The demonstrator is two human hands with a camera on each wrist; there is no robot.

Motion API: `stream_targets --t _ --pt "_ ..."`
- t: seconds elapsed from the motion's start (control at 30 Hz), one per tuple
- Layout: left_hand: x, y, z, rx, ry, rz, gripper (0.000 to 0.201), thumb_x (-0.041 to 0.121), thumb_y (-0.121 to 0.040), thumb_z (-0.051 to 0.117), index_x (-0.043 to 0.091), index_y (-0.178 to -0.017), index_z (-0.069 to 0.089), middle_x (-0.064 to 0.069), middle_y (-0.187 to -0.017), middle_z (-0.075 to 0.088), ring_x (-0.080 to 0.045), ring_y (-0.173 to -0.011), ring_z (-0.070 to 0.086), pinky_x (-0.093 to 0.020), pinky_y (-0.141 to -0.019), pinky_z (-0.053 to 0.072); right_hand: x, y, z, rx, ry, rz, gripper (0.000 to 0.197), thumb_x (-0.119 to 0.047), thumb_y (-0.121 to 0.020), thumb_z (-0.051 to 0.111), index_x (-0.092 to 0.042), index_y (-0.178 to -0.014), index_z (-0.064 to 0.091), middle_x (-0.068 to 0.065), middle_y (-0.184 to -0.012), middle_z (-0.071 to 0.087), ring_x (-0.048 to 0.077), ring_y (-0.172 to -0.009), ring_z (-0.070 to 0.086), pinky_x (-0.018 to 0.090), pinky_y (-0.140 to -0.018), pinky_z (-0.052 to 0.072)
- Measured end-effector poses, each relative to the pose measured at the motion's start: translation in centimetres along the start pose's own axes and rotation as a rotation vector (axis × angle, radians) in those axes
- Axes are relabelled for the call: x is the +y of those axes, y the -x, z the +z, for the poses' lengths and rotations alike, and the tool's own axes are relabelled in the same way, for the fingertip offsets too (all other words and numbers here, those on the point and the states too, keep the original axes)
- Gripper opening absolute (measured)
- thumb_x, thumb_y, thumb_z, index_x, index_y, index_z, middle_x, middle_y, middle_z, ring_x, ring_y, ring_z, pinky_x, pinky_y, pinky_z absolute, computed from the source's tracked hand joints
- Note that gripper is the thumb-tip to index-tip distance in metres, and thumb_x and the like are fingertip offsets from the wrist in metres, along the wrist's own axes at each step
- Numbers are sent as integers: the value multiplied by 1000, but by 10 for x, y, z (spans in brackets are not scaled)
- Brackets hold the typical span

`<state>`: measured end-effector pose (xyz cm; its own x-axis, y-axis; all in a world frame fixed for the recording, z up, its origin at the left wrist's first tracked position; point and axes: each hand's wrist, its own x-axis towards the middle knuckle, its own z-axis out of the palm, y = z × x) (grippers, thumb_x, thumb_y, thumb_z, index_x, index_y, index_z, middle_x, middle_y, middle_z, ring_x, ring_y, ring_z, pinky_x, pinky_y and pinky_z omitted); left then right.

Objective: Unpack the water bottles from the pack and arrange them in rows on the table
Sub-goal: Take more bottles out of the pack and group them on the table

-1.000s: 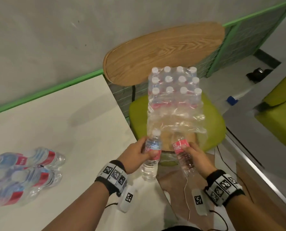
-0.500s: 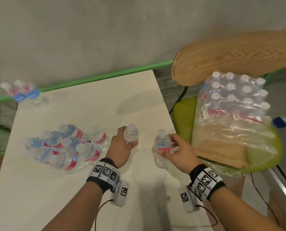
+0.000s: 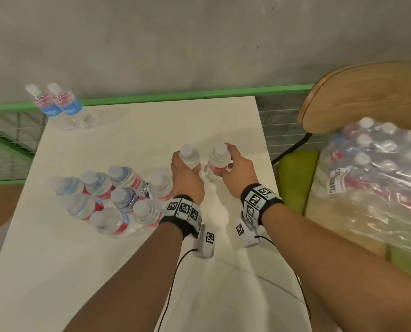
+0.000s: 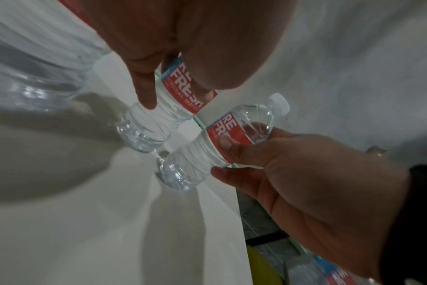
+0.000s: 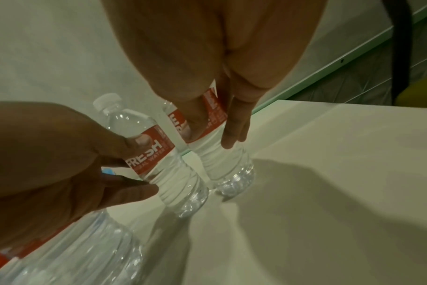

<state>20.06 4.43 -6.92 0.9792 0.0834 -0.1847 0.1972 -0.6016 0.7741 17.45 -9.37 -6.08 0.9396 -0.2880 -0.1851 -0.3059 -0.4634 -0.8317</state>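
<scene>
My left hand (image 3: 186, 173) grips a clear water bottle (image 3: 188, 155) with a red label around its middle. My right hand (image 3: 235, 171) grips a second such bottle (image 3: 218, 159) just to its right. Both bottles stand upright, side by side, on or just above the white table (image 3: 127, 271); in the left wrist view the left bottle (image 4: 159, 119) and the right bottle (image 4: 207, 152) nearly touch the tabletop. The plastic-wrapped pack (image 3: 377, 178) of bottles rests on the green chair seat (image 3: 295, 178) at the right.
A cluster of several upright bottles (image 3: 113, 197) stands on the table left of my left hand. Two blue-labelled bottles (image 3: 60, 106) stand at the far left corner. The chair's wooden backrest (image 3: 367, 97) rises at the right. A grey wall lies behind.
Both hands carried their bottles from the pack leftward over the table, then farther from me and lower, bringing them down side by side to the right of the cluster.
</scene>
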Motion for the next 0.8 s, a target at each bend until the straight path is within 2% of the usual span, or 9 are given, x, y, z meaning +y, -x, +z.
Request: stream_targets --t 0.1,0.13,0.23,0.33,0.43,0.53,0.67,0.73,0.8 --pt "9 -14 3 68 95 -58 58 10 -89 57 9 -141 30 -11 -140 42 -26 -124 47 -31 -101 41 -7 -21 10 -28 12 -9 63 -10 -86 65 -30 -139 40 1 -120 62 18 -106 61 26 -90 50" --pt "8 -19 5 58 105 -57 60 10 -88 55 11 -141 28 -11 -138 42 -26 -123 48 -32 -102 43 -10 -26 13 -35 21 -11 62 -9 -86 64 -29 -140 40 2 -121 62 19 -107 62 28 -92 51" --pt "-1 -36 9 -6 187 -14 72 13 -76 43 26 -143 19 -9 -138 41 -23 -124 50 -42 -102 47 -18 -40 20 -40 57 -16 62 -10 -86 62 -30 -140 39 5 -120 63 23 -105 63 35 -92 53" --pt "-5 -47 7 -26 155 -8 71 19 -81 45 27 -145 17 -7 -141 40 -21 -127 48 -41 -105 45 -22 -48 24 -34 79 -6 62 -11 -85 62 -31 -138 39 6 -117 64 25 -104 63 36 -91 53" --pt "-6 -50 2 -21 144 28 65 15 -90 48 21 -147 17 -8 -140 41 -23 -125 48 -43 -106 43 -25 -48 22 -39 87 -7 61 -11 -86 63 -27 -140 39 7 -117 64 25 -103 63 32 -88 52" --pt "-8 -51 -2 -19 97 32 68 13 -92 55 14 -149 19 -11 -141 43 -28 -126 49 -44 -105 43 -28 -45 16 -62 60 -13 64 -13 -84 68 -24 -140 40 7 -120 63 25 -105 63 34 -91 51" --pt "-15 -39 -6 -122 -69 -46 85 15 -86 62 11 -152 9 -16 -146 42 -34 -132 45 -48 -106 42 -25 -32 -3 -104 17 47 87 -19 -71 84 -33 -142 35 3 -137 54 21 -117 58 37 -101 47" --pt "-16 -25 -8 -171 -113 -60 90 24 -85 64 12 -152 5 -17 -147 42 -35 -133 44 -49 -107 41 -21 -14 -17 -128 22 55 84 -22 -71 84 -33 -141 39 -1 -134 55 17 -110 60 35 -99 49" --pt "-13 -6 -10 -210 -142 -42 92 33 -85 64 12 -153 4 -15 -148 41 -35 -133 44 -47 -108 39 -15 12 -34 -145 15 63 60 -24 -77 79 -31 -130 52 -5 -114 65 11 -90 65 27 -85 53"
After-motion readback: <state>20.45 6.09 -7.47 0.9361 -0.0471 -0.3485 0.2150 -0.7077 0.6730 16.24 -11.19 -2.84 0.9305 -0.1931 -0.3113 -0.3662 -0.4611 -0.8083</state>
